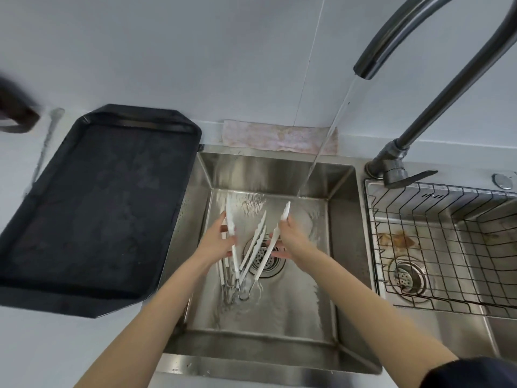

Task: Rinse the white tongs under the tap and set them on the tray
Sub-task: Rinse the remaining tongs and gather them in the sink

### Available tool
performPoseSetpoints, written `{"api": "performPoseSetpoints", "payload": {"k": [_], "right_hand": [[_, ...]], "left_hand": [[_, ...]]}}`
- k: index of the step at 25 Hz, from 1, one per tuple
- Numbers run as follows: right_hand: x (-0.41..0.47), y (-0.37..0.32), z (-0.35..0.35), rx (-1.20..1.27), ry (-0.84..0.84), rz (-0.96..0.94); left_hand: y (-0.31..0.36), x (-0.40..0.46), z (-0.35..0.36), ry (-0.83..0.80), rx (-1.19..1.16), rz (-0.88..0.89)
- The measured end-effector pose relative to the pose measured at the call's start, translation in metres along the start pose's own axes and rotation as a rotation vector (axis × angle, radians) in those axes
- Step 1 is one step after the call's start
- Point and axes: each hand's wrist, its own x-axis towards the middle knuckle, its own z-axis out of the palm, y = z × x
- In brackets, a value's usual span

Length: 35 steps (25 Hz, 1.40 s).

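Down in the sink (342, 219), the left hand (216, 242) pinches one arm of the white tongs (232, 242) while the right hand (292, 238) grips the other arm, spreading the tongs wide. Another pair of tongs (253, 246) lies between them. Water from the tap (419, 37) falls just beyond. The black tray (92, 208) sits left of the sink.

Tray (84, 208) left of sink (340, 247); tongs (253, 247) in sink.

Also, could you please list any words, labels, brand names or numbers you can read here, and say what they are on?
None can be read.
The black tray, faucet, white tongs and sink show no legible print.
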Motion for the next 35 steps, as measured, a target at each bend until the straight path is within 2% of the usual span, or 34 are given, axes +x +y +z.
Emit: {"api": "performPoseSetpoints", "payload": {"k": [4,9,13,17,25,29,35], "right_hand": [[0.012,0.019,0.015,-0.035,-0.041,0.072],[0.032,0.042,0.027,-0.149,0.057,0.115],[0.056,0.066,0.040,-0.184,0.052,0.158],[0.077,0.087,0.047,-0.194,0.117,0.187],[0.092,0.098,0.053,-0.263,0.119,0.172],[0.084,0.083,0.053,-0.345,0.122,0.187],[0.090,0.078,0.059,-0.473,0.154,0.226]], "left_hand": [[-0.025,0.006,-0.006,0.031,0.073,-0.069],[-0.050,0.009,-0.002,0.085,0.188,-0.103],[-0.070,0.023,-0.003,0.134,0.286,-0.171],[-0.086,0.032,-0.001,0.126,0.337,-0.140],[-0.099,0.046,0.001,0.229,0.304,-0.220],[-0.099,0.053,0.001,0.210,0.300,-0.221],[-0.092,0.061,0.010,0.212,0.513,-0.252]]}}
